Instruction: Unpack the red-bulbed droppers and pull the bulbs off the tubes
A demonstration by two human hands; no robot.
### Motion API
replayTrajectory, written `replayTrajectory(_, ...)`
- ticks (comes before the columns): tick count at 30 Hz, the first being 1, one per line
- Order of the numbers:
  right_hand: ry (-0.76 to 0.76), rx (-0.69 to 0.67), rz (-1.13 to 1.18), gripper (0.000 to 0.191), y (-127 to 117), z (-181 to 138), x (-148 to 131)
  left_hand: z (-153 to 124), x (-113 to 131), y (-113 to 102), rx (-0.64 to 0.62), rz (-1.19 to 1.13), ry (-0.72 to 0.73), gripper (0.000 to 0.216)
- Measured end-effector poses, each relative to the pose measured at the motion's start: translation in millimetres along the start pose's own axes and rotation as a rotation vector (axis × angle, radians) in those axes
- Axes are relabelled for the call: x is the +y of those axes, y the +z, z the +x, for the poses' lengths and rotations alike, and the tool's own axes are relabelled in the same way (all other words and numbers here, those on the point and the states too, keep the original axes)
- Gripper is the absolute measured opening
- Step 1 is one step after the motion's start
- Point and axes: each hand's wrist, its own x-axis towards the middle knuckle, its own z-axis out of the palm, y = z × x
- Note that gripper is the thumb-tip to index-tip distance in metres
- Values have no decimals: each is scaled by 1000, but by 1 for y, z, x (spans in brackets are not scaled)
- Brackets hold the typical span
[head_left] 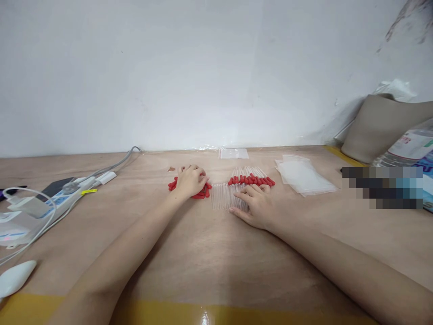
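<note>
My left hand (pixel 190 180) rests with curled fingers on a pile of small red rubber bulbs (pixel 204 192) on the wooden table. My right hand (pixel 254 206) lies over a row of clear glass tubes (pixel 221 197), its fingers bent onto them. Just beyond it lies a row of assembled droppers with red bulbs (pixel 252 178), their glass tips pointing toward the wall.
A stack of clear plastic bags (pixel 304 177) lies to the right, one more bag (pixel 233 153) by the wall. A power strip with cables (pixel 72 189) sits at the left. A beige cushion (pixel 382 126) and a water bottle (pixel 411 146) stand at the far right.
</note>
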Motion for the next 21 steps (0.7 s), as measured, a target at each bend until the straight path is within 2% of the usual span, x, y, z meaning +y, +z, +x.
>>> replayTrajectory(3, -26, 35, 48, 33, 0, -3, 2, 10, 20, 2, -61, -70, -6, 23)
replayTrajectory(8, -51, 96, 104, 23, -5, -8, 8, 25, 57, 20, -218, -158, -32, 34)
replayTrajectory(12, -35, 144, 114, 19, -6, -9, 10, 31, 67, 28, -255, -189, -99, 33)
replayTrajectory(15, -2, 189, 117, 18, -5, -7, 9, 28, 60, 21, -196, -193, -150, 31)
replayTrajectory(17, 51, 226, 117, 18, -4, -6, 10, 19, 52, 12, -87, -217, -136, 25)
replayTrajectory(21, 197, 292, 142, 29, -3, -6, 14, -20, 33, -1, 155, -267, 53, 17)
